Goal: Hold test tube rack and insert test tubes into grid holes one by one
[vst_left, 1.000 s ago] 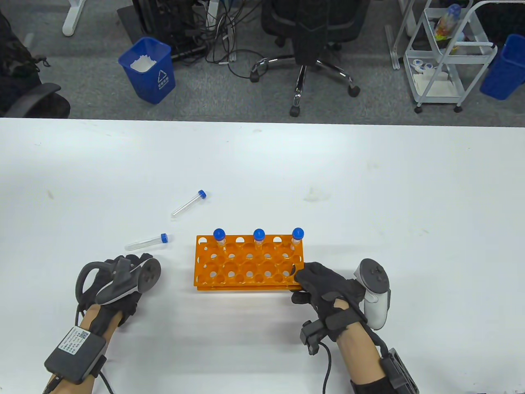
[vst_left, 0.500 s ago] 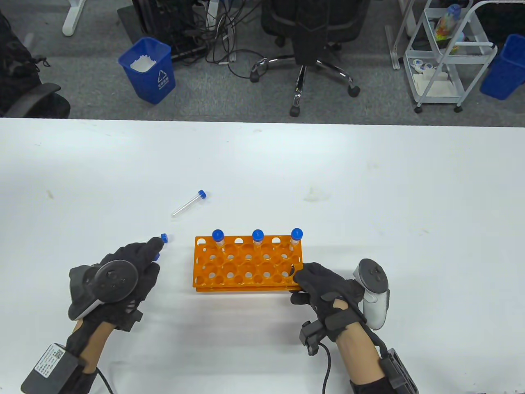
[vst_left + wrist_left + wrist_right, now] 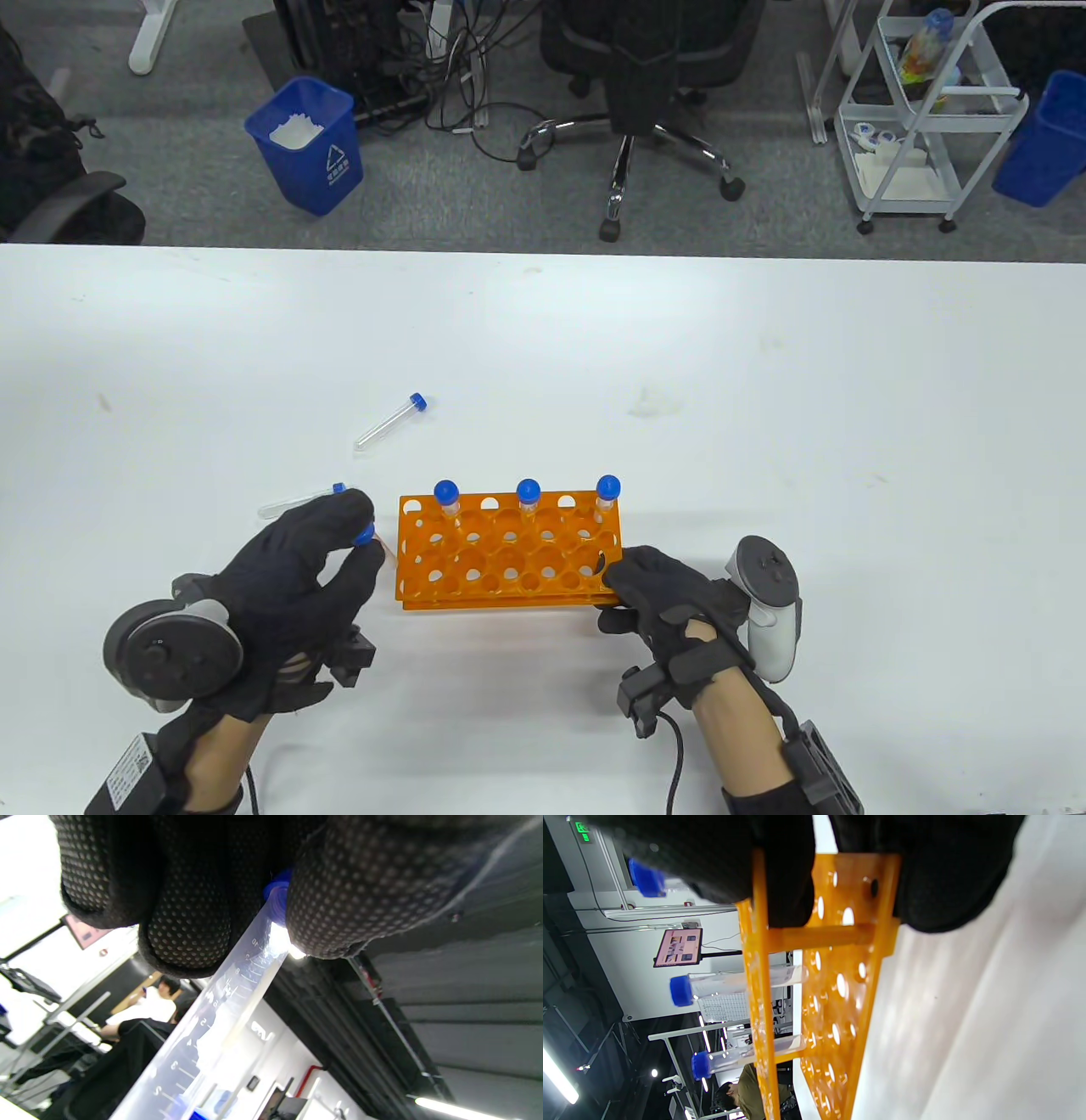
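The orange test tube rack [image 3: 509,552] stands on the white table [image 3: 764,382] with three blue-capped tubes [image 3: 528,497] upright in its back row. My right hand [image 3: 624,586] grips the rack's near right corner; in the right wrist view its fingers [image 3: 789,878] clamp the rack [image 3: 840,984]. My left hand [image 3: 363,536] pinches a blue-capped tube [image 3: 366,533] just left of the rack. The left wrist view shows this clear graduated tube [image 3: 220,997] between my fingers [image 3: 186,921]. Two loose tubes lie on the table, one [image 3: 293,504] just beyond my left hand and one [image 3: 389,422] farther back.
The table's far edge borders a floor with a blue bin [image 3: 305,144], an office chair [image 3: 636,76] and a white cart [image 3: 925,102]. The rack's middle and front rows show open holes.
My left hand turned over and moved right toward the rack's left end, and a tube pinched in its fingertips came into sight. The rack shifted slightly left. My right hand kept its grip.
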Available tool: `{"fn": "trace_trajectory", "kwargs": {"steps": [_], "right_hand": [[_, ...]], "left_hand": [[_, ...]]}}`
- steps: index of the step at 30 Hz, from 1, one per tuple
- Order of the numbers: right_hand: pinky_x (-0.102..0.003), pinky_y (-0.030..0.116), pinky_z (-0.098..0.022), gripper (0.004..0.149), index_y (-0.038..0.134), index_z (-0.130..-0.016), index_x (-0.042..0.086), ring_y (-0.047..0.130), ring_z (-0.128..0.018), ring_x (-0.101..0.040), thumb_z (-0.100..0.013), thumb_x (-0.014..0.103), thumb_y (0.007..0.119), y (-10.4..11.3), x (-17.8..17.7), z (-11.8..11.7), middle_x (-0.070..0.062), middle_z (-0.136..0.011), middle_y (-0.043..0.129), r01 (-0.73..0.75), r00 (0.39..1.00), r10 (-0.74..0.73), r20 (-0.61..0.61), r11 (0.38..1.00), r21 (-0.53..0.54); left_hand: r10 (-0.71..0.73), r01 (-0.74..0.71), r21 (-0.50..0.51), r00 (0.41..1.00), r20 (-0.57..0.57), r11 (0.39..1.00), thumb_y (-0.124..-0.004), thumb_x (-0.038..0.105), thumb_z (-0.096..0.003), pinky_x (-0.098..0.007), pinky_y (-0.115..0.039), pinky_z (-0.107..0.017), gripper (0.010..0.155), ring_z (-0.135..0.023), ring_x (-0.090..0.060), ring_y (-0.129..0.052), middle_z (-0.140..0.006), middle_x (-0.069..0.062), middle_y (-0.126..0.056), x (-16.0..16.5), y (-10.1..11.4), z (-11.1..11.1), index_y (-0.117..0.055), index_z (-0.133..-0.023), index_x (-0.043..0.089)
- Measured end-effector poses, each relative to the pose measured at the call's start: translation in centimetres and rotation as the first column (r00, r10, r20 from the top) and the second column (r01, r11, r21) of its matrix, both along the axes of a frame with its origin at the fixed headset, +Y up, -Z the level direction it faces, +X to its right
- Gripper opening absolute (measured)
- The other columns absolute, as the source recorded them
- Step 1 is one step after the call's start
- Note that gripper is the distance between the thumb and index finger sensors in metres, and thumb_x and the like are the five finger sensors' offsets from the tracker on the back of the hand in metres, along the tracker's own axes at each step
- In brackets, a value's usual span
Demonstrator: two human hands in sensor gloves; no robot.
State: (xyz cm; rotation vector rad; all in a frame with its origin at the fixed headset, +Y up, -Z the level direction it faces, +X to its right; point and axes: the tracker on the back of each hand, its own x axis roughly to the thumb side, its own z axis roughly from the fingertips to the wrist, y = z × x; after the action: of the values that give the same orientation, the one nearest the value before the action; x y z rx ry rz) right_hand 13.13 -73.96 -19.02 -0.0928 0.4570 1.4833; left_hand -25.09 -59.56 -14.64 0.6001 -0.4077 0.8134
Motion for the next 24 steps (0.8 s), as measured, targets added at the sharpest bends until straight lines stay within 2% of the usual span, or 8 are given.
{"fn": "trace_trajectory", "kwargs": {"steps": [1,6,13,24], "right_hand": [[-0.062,0.082,-0.044,0.042,0.082,-0.074,0.005,0.076,-0.074,-0.057,-0.044,0.034,0.078,0.0,0.0,0.0,-0.039,-0.099,0.055,-0.001,1.000,0.001,0.000,1.000,-0.001],[-0.061,0.082,-0.044,0.042,0.082,-0.074,0.005,0.076,-0.074,-0.057,-0.044,0.034,0.078,-0.1,-0.3,0.1,-0.039,-0.099,0.055,-0.007,1.000,0.007,-0.009,1.000,-0.007],[-0.061,0.082,-0.044,0.042,0.082,-0.074,0.005,0.076,-0.074,-0.057,-0.044,0.034,0.078,0.0,-0.6,0.2,-0.039,-0.098,0.055,-0.006,1.000,0.006,-0.019,1.000,-0.009],[-0.061,0.083,-0.043,0.042,0.082,-0.074,0.005,0.077,-0.073,-0.057,-0.044,0.034,0.078,0.0,-0.8,0.3,-0.039,-0.098,0.056,0.015,0.999,-0.016,-0.028,1.000,-0.016]], "left_hand": [[-0.009,0.009,0.003,1.000,0.010,1.000,-0.104,0.025,-0.0317,-0.043,-0.094,-0.040,0.052,-0.047,-0.029,-0.112,-0.075,-0.007,-0.098,0.2,-0.1,0.1,-0.087,-0.081,0.021],[-0.082,0.078,0.061,0.995,0.057,0.995,-0.105,0.029,-0.0307,-0.042,-0.094,-0.039,0.051,-0.045,-0.028,-0.113,-0.074,-0.011,-0.100,1.7,-0.8,0.8,-0.090,-0.079,0.024],[-0.221,0.215,0.106,0.974,0.051,0.971,-0.106,0.034,-0.0294,-0.042,-0.094,-0.039,0.050,-0.044,-0.026,-0.114,-0.072,-0.012,-0.103,3.2,-1.5,1.1,-0.093,-0.077,0.026],[-0.432,0.428,0.091,0.901,0.027,0.899,-0.106,0.038,-0.0286,-0.043,-0.094,-0.039,0.050,-0.044,-0.026,-0.114,-0.068,-0.013,-0.106,4.7,-2.8,1.1,-0.095,-0.075,0.023]]}}
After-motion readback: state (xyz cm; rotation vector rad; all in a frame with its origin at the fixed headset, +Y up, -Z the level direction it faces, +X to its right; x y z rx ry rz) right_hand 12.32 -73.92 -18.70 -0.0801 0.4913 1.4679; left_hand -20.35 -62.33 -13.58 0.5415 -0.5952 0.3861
